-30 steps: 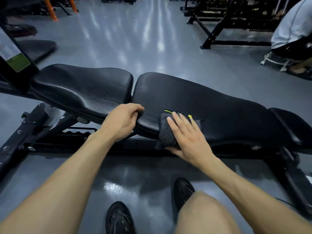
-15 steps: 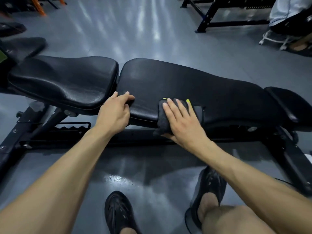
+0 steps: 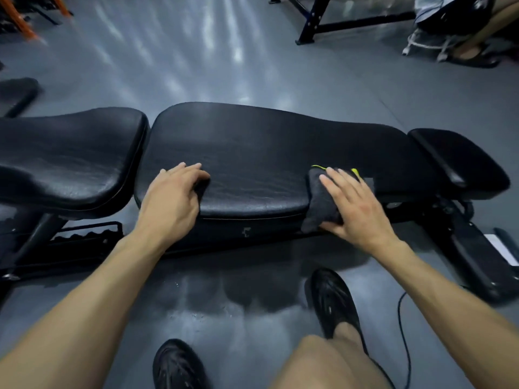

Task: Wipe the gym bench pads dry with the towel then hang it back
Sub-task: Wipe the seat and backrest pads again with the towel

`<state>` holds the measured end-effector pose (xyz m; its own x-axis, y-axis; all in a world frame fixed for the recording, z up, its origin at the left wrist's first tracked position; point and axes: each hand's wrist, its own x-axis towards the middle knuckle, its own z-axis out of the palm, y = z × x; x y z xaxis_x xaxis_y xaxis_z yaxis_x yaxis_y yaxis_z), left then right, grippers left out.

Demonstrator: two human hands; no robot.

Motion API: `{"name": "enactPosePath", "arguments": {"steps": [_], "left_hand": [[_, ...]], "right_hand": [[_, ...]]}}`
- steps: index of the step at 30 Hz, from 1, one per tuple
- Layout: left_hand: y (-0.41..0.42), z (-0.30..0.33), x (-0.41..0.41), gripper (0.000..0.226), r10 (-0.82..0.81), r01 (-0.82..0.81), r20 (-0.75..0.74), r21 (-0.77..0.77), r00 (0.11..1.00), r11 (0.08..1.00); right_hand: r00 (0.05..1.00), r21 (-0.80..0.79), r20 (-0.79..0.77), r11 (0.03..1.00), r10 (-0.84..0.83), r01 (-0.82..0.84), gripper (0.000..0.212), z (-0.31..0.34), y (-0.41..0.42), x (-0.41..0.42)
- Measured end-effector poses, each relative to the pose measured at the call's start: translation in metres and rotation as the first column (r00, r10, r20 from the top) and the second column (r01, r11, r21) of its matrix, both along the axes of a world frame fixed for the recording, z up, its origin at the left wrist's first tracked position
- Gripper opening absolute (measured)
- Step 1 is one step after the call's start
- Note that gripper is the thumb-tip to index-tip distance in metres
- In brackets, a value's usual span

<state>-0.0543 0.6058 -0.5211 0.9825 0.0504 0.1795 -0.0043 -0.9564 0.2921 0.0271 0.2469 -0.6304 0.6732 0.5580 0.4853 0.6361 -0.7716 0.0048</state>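
Observation:
A black gym bench lies across the view, with a long back pad [image 3: 252, 147] in the middle, a seat pad [image 3: 70, 158] to the left and a small end pad [image 3: 455, 158] to the right. A dark grey towel [image 3: 317, 203] with a yellow-green trim is draped over the long pad's near edge toward its right end. My right hand [image 3: 354, 206] presses flat on the towel, thumb hooked under its lower part. My left hand [image 3: 171, 197] rests on the long pad's near-left corner, fingers curled over the edge, holding nothing else.
The bench's black steel frame [image 3: 471, 256] and toothed adjuster [image 3: 84, 237] sit under the pads on a grey glossy floor. A black cable [image 3: 401, 327] runs by my right shoe. Another person sits at the far right [image 3: 460, 21]. A rack base [image 3: 337, 21] stands behind.
My right hand has slid the towel to the right along the long pad's near edge. The view has tilted down and shifted right; my left hand stays on the pad's left corner.

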Motion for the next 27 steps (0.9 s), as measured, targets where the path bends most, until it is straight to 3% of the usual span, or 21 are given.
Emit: {"name": "enactPosePath", "arguments": {"steps": [3, 6, 9, 10, 12, 14, 16, 17, 21, 27], "left_hand": [[-0.009, 0.000, 0.016, 0.050, -0.055, 0.055, -0.014, 0.018, 0.998, 0.998], [-0.016, 0.001, 0.032, 0.052, -0.107, 0.108, -0.025, 0.016, 0.994, 0.994], [-0.019, 0.005, 0.045, 0.054, -0.144, 0.145, -0.037, 0.020, 0.989, 0.989], [-0.019, 0.007, 0.049, 0.055, -0.150, 0.151, -0.043, 0.022, 0.988, 0.988], [-0.020, 0.011, 0.055, 0.056, -0.159, 0.160, -0.057, 0.025, 0.986, 0.987], [-0.022, 0.014, 0.061, 0.056, -0.175, 0.176, -0.064, 0.020, 0.983, 0.984], [-0.028, 0.014, 0.065, 0.054, -0.207, 0.209, -0.062, 0.015, 0.976, 0.978], [-0.033, 0.013, 0.066, 0.053, -0.235, 0.236, -0.066, 0.013, 0.970, 0.972], [-0.053, -0.001, 0.068, 0.043, -0.360, 0.367, -0.125, 0.041, 0.924, 0.929], [-0.057, -0.018, 0.066, 0.035, -0.353, 0.360, -0.099, 0.064, 0.930, 0.931]], "right_hand": [[0.988, 0.012, -0.066, 0.990, -0.140, 0.141, 0.106, -0.007, -0.018, 0.006], [0.985, 0.066, -0.104, 0.987, -0.139, 0.147, 0.101, -0.009, -0.014, 0.003], [0.958, 0.357, -0.271, 0.914, -0.097, 0.194, 0.086, -0.006, -0.013, -0.014], [0.921, 0.518, -0.384, 0.809, -0.069, 0.277, 0.078, -0.006, -0.009, -0.026], [0.810, 0.743, -0.585, 0.421, 0.029, 0.521, 0.057, -0.002, 0.007, -0.054], [0.721, 0.723, -0.690, 0.030, 0.063, 0.690, 0.041, 0.000, 0.032, -0.075], [0.655, 0.621, -0.740, -0.217, 0.156, 0.753, 0.043, 0.004, 0.056, -0.080], [0.632, 0.568, -0.739, -0.288, 0.234, 0.771, 0.045, 0.009, 0.067, -0.078], [0.546, 0.416, -0.732, -0.367, 0.408, 0.832, 0.049, 0.028, 0.107, -0.056], [0.359, 0.285, -0.861, -0.244, 0.360, 0.927, 0.087, 0.032, 0.110, -0.015]]}}
